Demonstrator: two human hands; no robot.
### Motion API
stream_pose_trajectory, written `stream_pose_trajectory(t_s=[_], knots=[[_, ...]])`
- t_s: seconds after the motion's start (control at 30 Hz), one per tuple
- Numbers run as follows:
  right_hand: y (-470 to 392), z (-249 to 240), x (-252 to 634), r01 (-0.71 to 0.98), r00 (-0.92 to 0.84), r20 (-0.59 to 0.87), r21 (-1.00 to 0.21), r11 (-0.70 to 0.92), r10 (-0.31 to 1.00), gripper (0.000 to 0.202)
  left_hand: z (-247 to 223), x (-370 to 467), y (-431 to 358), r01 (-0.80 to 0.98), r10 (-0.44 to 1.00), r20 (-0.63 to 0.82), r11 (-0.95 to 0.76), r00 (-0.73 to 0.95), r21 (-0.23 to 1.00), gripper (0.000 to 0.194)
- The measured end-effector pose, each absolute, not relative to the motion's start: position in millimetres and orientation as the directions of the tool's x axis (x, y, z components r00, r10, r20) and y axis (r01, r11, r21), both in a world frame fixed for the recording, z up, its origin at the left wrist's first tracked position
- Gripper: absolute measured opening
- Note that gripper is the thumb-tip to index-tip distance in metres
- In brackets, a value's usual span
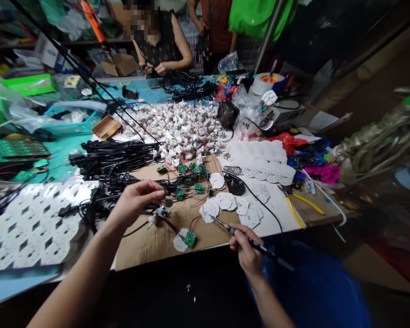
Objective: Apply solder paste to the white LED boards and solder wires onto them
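My right hand (248,246) is wrapped round a dark soldering iron (256,245), its thin metal tip pointing left over the cardboard (140,248). Fingers pinched together, my left hand (136,200) is above the cardboard's left part; what it holds is too small to make out. Just below its fingertips lie a small component (163,211) and a white plug-like part (152,220). A green circuit board (190,238) with red wires rests against a white disc (180,241) near the front edge. White discs (210,209) lie left of the iron tip.
Black cables (119,157) and a large heap of white parts (181,125) lie behind. Perforated white sheets (30,223) are at left. Yellow-handled pliers (307,202) lie right, above a blue tub (314,282). A person (164,45) works across the table.
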State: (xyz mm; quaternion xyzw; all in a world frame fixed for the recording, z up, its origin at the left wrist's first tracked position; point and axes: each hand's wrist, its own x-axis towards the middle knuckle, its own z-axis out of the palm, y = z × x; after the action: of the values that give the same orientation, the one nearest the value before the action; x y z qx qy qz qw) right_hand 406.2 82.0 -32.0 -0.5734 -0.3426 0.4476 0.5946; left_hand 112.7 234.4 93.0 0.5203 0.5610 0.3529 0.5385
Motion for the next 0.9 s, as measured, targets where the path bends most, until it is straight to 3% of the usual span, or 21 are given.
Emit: stream_pose_trajectory(t_s=[0.13,0.23,0.37,0.47,0.57,0.7,0.9], knots=[[81.3,-31.4,405.6,-0.156,0.375,-0.117,-0.986,-0.061,0.920,0.030,62.3,133.2,203.6,0.285,0.950,-0.297,0.260,0.096,0.923,0.036],[81.1,-31.5,405.7,-0.153,0.377,-0.105,-0.987,-0.050,0.920,0.029,48.8,155.0,186.4,0.504,0.974,-0.165,0.066,0.154,0.861,0.026],[80.6,-31.5,405.6,-0.145,0.383,-0.097,-0.988,-0.044,0.919,0.027,40.9,185.4,172.9,0.779,0.945,-0.063,-0.227,0.322,0.584,0.017],[80.8,-29.4,404.1,-0.127,0.383,-0.092,-0.991,-0.047,0.919,0.026,35.2,200.4,169.1,0.892,0.940,-0.076,-0.289,0.334,0.349,0.022],[82.2,-24.5,401.4,-0.106,0.400,-0.083,-0.993,-0.044,0.913,0.026,27.9,207.0,167.6,0.925,0.941,-0.062,-0.314,0.333,0.213,0.027],[83.9,-14.4,399.3,-0.049,0.409,-0.054,-0.998,-0.037,0.911,0.025,21.7,208.7,165.4,0.924,0.933,-0.031,-0.351,0.359,0.150,0.029],[81.1,-3.5,399.4,0.083,0.339,0.008,-0.996,-0.022,0.941,0.023,22.2,208.9,160.7,0.907,0.920,0.019,-0.390,0.392,0.161,0.032]])
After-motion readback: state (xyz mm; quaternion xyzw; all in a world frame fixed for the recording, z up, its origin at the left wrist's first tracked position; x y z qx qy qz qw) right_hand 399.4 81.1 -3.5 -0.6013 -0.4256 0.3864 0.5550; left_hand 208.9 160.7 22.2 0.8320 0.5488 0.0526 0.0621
